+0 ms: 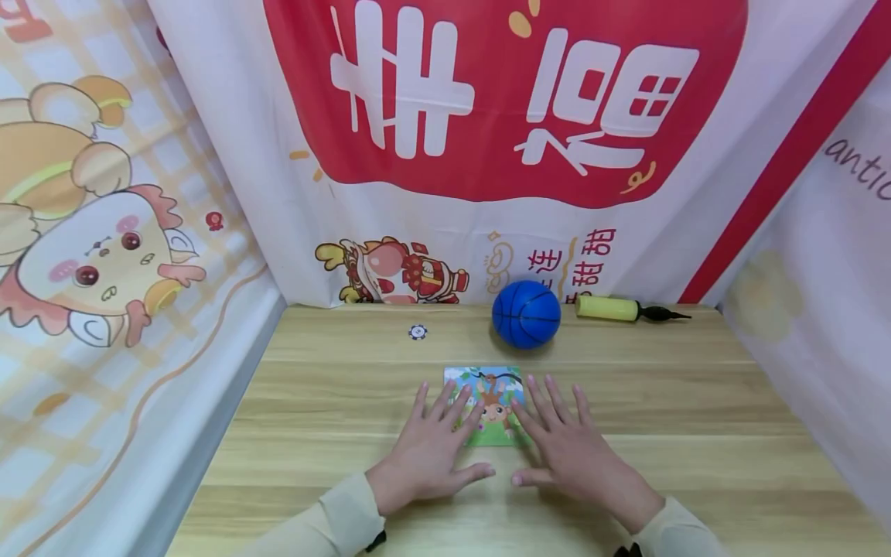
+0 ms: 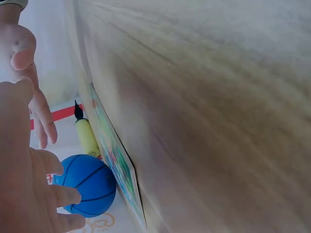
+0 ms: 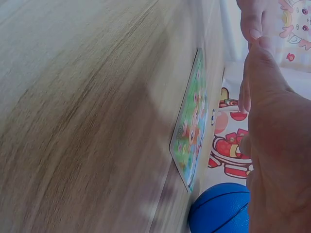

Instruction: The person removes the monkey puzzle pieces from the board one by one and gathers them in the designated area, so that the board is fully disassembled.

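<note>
Left hand (image 1: 426, 456), right hand (image 1: 571, 455): fingers spread flat | on colourful square cartoon picture card (image 1: 487, 387) | card unlifted on wooden desk (image 1: 696, 402).

Wooden table (image 1: 696, 402); cartoon-printed cloth backdrop (image 1: 278, 193) enclosing three sides

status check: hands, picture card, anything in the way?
Left hand and right hand both flat, fingers spread, over the near edge of the picture card. Card flat on table. Blue ball and yellow pump behind, apart from it.
</note>
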A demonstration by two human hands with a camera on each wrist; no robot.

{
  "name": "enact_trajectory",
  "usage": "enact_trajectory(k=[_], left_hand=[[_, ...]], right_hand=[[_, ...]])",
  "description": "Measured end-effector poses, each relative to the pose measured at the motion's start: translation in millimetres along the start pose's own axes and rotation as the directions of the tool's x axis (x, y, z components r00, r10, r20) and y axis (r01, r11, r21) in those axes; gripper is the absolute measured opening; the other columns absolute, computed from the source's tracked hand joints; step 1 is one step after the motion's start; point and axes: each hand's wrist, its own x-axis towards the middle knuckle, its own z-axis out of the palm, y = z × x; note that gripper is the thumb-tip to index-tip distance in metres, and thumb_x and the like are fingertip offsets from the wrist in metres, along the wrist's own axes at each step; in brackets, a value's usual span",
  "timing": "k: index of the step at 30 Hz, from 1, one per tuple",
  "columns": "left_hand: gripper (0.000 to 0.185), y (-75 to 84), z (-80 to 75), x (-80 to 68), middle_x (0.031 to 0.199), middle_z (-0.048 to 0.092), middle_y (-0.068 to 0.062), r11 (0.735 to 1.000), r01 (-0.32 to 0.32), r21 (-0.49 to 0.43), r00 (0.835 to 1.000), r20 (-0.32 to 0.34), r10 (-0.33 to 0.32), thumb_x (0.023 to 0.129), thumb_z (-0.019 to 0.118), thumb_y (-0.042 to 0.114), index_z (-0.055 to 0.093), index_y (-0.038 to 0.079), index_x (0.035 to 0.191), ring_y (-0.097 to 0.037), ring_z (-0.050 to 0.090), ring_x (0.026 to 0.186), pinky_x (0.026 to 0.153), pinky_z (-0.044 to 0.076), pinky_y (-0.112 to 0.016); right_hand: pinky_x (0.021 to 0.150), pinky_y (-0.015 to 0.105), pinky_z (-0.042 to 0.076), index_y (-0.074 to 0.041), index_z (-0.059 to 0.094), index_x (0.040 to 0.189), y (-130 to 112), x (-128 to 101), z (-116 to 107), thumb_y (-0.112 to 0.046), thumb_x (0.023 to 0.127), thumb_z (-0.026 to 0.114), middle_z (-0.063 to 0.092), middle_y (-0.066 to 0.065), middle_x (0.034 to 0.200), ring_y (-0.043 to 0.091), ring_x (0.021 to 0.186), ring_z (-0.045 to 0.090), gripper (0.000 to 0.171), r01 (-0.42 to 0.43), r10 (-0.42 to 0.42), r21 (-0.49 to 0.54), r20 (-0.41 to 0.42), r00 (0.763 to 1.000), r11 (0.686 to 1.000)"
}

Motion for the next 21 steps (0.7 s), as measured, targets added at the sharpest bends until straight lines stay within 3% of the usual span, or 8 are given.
enact_trajectory(k=[6,10,16,21], left_hand=[[0.091,-0.9,-1.7,1.1,0.167,0.002,-0.009,1.0,0.015,-0.018,1.0,0.002,-0.015,0.094,0.024,0.081,0.012,0.024,0.164,-0.037,-0.009,0.151,0.114,-0.003,-0.069],[0.087,-1.7,-2.2,-0.3,0.167,0.007,-0.009,0.995,0.013,-0.1,1.0,0.03,-0.01,0.097,0.021,0.078,0.019,0.023,0.164,-0.035,-0.001,0.152,0.115,0.001,-0.068],[0.084,-3.1,1.8,-4.8,0.165,0.022,-0.01,0.959,0.032,-0.28,0.988,0.157,0.013,0.099,0.014,0.075,0.034,0.02,0.16,-0.035,0.02,0.15,0.117,0.01,-0.064],[0.086,-1.3,2.8,-12.6,0.165,0.024,-0.008,0.96,0.036,-0.278,0.976,0.215,0.025,0.097,0.009,0.076,0.043,0.023,0.156,-0.033,0.02,0.15,0.118,0.011,-0.062]], right_hand=[[0.113,0.067,-0.01,-0.015,0.027,0.16,-2,4,-2,-0.08,0.083,0.057,-0.002,0.018,0.166,0.041,0.15,-0.005,0.105,-0.002,0.002,0.021,0.017,1.0,1.0],[0.113,0.067,-0.012,-0.014,0.025,0.161,-3,5,-1,-0.076,0.087,0.057,0.0,0.015,0.167,0.038,0.151,-0.002,0.101,-0.006,0.004,0.062,0.031,0.999,0.998],[0.11,0.069,-0.016,-0.009,0.037,0.157,0,5,12,-0.071,0.093,0.052,0.027,0.012,0.162,0.038,0.148,0.022,0.091,0.023,-0.036,0.134,0.097,0.995,0.991],[0.109,0.07,-0.017,-0.012,0.045,0.153,-1,-2,21,-0.073,0.093,0.048,0.037,0.01,0.159,0.039,0.146,0.028,0.086,0.023,-0.044,0.14,0.15,0.988,0.99]])
